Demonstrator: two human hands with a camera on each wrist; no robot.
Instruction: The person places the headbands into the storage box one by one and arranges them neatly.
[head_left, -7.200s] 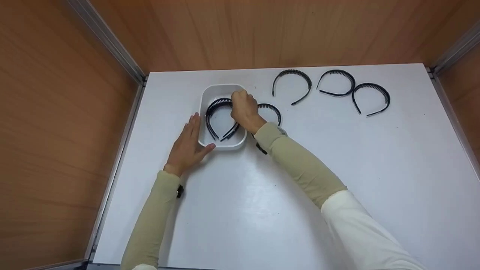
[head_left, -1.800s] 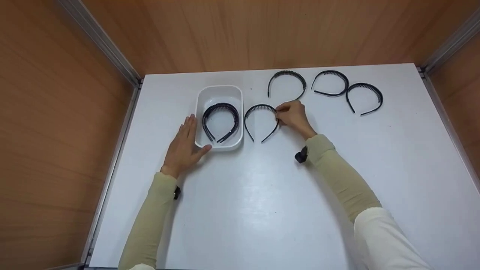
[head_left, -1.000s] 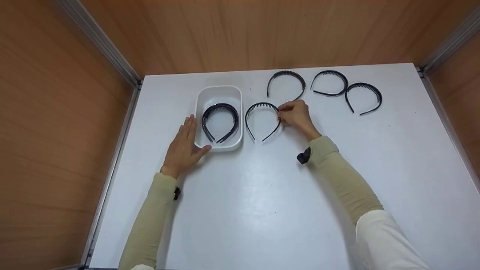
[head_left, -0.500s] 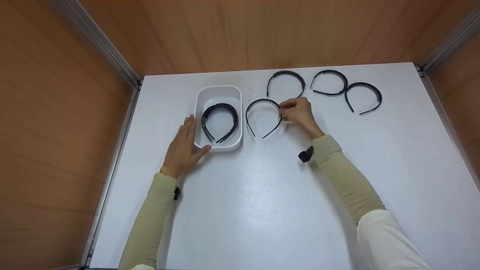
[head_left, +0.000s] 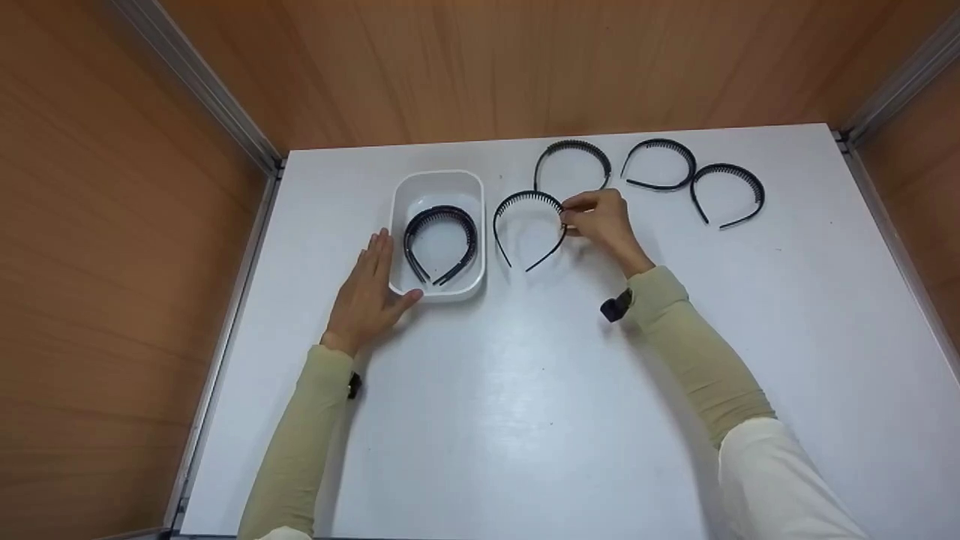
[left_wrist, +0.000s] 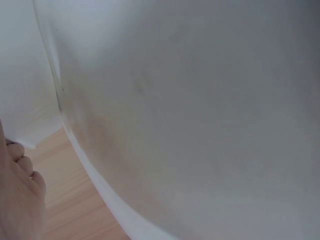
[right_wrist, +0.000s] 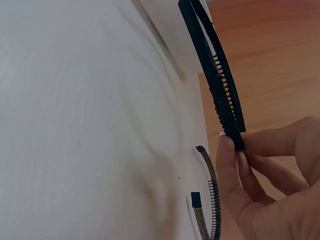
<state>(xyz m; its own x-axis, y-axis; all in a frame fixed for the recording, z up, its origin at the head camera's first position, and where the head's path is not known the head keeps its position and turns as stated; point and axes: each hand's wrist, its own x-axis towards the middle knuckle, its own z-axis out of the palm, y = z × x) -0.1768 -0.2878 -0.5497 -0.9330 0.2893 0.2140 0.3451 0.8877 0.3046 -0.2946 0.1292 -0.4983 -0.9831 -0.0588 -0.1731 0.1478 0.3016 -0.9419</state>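
A black toothed headband (head_left: pixel 529 195) is pinched at its right side by my right hand (head_left: pixel 606 223). In the right wrist view, thumb and fingers grip this headband (right_wrist: pixel 216 85) at one edge, with it held above the white table. My left hand (head_left: pixel 363 300) lies with straight fingers along the left wall of a white plastic container (head_left: pixel 439 175), its thumb at the near corner. Inside the container several black headbands (head_left: pixel 472 240) lie nested together. The left wrist view is mostly filled by the container's pale wall (left_wrist: pixel 190 115), with a few fingers (left_wrist: pixel 25 165) at the left.
Along the back of the white table (head_left: pixel 510 420) lie three more black headbands: one behind the held headband (head_left: pixel 574 144), and a touching pair, the left headband (head_left: pixel 660 142) and the right headband (head_left: pixel 726 168). Wooden panels (head_left: pixel 480 67) enclose the back and sides.
My right hand has gone from inside the container to the headband beside it, then raised that headband and shifted it slightly toward the back. The left hand stays at the container.
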